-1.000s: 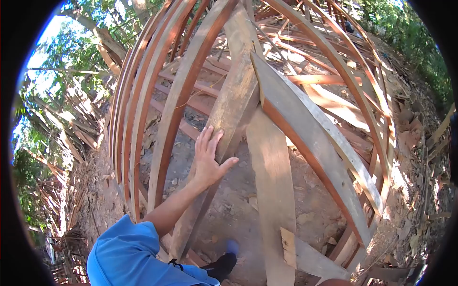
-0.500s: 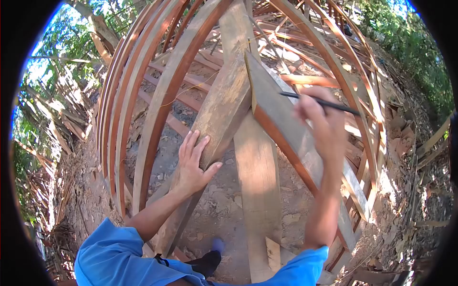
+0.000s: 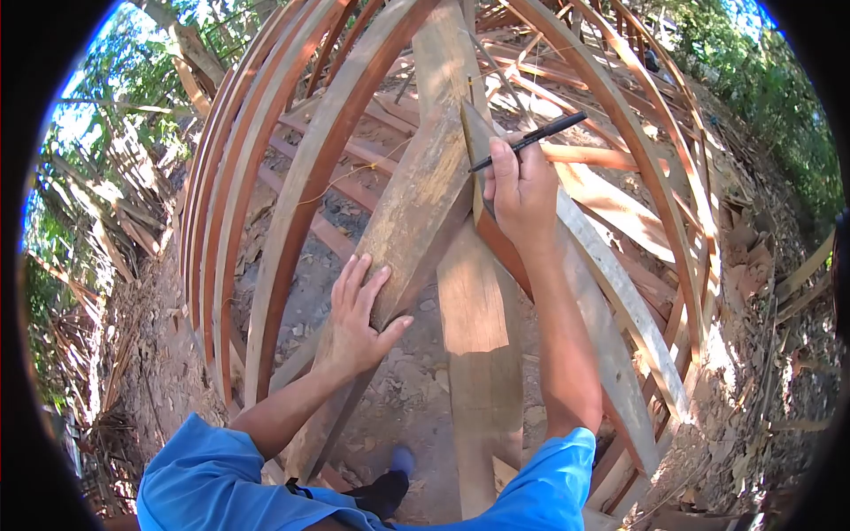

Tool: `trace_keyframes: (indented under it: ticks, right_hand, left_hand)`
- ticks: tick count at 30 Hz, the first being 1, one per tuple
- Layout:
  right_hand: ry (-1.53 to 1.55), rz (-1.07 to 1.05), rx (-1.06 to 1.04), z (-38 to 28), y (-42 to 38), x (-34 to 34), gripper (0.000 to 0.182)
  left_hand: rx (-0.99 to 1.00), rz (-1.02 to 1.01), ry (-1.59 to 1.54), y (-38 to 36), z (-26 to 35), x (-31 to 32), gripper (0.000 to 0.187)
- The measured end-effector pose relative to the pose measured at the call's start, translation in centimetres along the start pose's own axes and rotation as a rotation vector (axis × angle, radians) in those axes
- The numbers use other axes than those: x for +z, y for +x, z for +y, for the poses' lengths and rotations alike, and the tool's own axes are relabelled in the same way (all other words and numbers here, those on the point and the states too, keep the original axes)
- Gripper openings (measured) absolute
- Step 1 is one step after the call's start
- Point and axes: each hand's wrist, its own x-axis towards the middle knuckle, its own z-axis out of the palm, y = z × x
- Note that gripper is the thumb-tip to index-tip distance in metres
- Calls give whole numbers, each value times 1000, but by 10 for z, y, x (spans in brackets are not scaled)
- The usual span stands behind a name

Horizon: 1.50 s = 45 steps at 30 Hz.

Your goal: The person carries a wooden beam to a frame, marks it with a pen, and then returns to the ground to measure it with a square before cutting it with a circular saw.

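Note:
My left hand [image 3: 359,319] lies with fingers spread on a thick, weathered timber [image 3: 414,208] that slants up from lower left. In my right hand [image 3: 524,190] is a slim black pen [image 3: 553,129], pinched between thumb and fingers. Its tip points left, right at the seam where that timber meets a second slanting timber [image 3: 602,354]. This second timber has a grey upper face and a reddish side, and my right hand and forearm cover part of it. Beneath the joint runs a long flat central beam [image 3: 482,380].
Curved wooden ribs [image 3: 310,186] rise on the left, with a matching rib [image 3: 611,93] on the right. Reddish crosspieces [image 3: 354,186] lie between them. A foot [image 3: 390,487] stands on the dirt beside the central beam. Leaves and wood scraps litter the ground.
My right hand has moved left with the pen, from over the right timber to the seam between the two timbers. My left hand stays in place on the left timber.

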Motion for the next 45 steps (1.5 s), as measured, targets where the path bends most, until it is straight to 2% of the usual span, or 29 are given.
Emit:
trace_keyframes:
  ticks: [3, 6, 12, 15, 21, 45]
  right_hand:
    - [-16, 55, -75, 8, -4, 6, 26]
    - [150, 87, 90, -8, -5, 5, 25]
    - [52, 49, 59, -9, -5, 8, 24]
    - [-53, 91, -103, 7, -5, 13, 25]
    - [-58, 100, -35, -4, -6, 13, 23]
    - [-40, 97, -26, 3, -6, 14, 22]
  left_hand:
    - [1, 6, -6, -1, -1, 1, 75]
    - [-5, 4, -5, 0, 0, 0, 75]
    - [-5, -16, 23, -1, -2, 1, 76]
    - [-12, -27, 23, -1, 0, -1, 76]
    - [-24, -25, -10, 0, 0, 0, 74]
    - [-12, -46, 18, -1, 0, -3, 75]
